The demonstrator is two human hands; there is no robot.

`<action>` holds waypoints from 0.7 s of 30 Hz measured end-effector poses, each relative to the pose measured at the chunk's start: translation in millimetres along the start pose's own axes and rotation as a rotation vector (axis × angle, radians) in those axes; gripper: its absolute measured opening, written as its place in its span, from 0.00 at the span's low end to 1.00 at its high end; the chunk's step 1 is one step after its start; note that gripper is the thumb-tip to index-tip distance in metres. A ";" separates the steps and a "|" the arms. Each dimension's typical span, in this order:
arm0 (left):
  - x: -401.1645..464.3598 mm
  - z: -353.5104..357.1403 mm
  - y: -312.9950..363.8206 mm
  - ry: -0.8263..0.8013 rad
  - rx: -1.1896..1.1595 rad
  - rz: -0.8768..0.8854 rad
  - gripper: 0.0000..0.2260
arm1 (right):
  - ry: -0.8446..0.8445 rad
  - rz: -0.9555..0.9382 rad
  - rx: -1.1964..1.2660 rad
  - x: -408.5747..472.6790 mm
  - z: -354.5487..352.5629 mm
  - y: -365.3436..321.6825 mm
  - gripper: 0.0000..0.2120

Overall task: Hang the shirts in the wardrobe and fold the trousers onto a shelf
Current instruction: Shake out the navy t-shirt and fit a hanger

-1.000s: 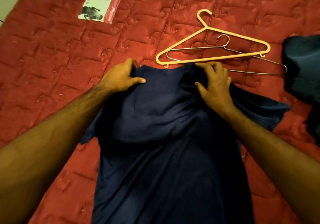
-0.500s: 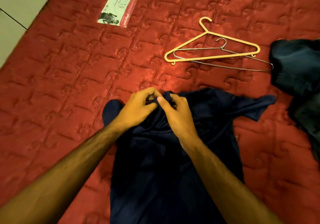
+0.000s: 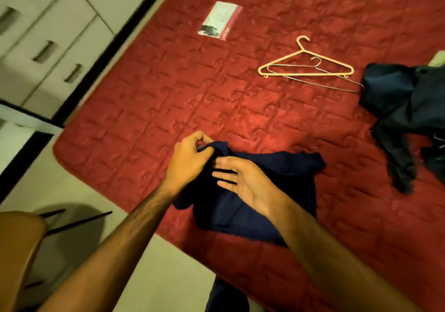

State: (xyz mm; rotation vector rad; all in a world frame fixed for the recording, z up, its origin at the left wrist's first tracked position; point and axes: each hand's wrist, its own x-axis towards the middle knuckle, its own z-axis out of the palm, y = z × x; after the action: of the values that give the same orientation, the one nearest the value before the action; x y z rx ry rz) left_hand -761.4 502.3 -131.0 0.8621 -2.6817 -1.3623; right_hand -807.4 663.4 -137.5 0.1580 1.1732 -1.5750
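A navy shirt [image 3: 277, 174] lies bunched on the red quilted bed [image 3: 168, 99], near its front edge. My left hand [image 3: 190, 160] pinches the shirt's gathered top edge. Beside it, my right hand [image 3: 243, 179] hovers over the cloth with its fingers spread and straight, holding nothing. A yellow plastic hanger [image 3: 305, 67] lies further back on the bed, and a thin wire hanger [image 3: 320, 76] lies across it. More dark clothes [image 3: 404, 109] sit piled at the right side of the bed.
A printed packet [image 3: 220, 20] lies far back on the quilt. White drawers with dark handles [image 3: 45, 51] stand to the left. A brown chair [image 3: 16, 244] with dark legs is at lower left on the pale floor [image 3: 156, 275].
The view pulled back and swung left, now showing the bed's edge, floor and drawers. The shirt has been gathered smaller. My right hand let go and opened; my left keeps its pinch.
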 end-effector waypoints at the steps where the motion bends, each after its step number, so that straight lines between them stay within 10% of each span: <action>1: -27.5 -4.8 8.0 0.027 -0.026 -0.023 0.04 | 0.026 0.011 0.018 -14.9 14.2 0.1 0.10; 8: -211.6 -23.6 86.3 -0.059 -0.145 0.034 0.09 | 0.187 -0.300 -0.389 -94.4 81.4 8.6 0.13; 11: -247.7 -77.4 117.2 -0.159 -0.309 0.097 0.07 | -0.104 -0.367 -0.598 -131.8 99.3 -21.8 0.11; 16: -270.1 -173.9 124.3 0.331 -0.331 0.300 0.09 | -0.779 -0.134 -0.885 -194.7 145.8 -96.1 0.07; 21: -292.9 -211.7 136.1 -0.036 -0.150 0.245 0.28 | -1.065 -0.052 -1.147 -251.6 205.6 -145.2 0.09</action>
State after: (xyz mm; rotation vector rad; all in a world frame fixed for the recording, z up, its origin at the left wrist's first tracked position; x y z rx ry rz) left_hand -523.5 548.8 169.5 0.4823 -2.5640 -1.5063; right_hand -733.9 665.9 210.7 -1.2943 0.9823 -0.5928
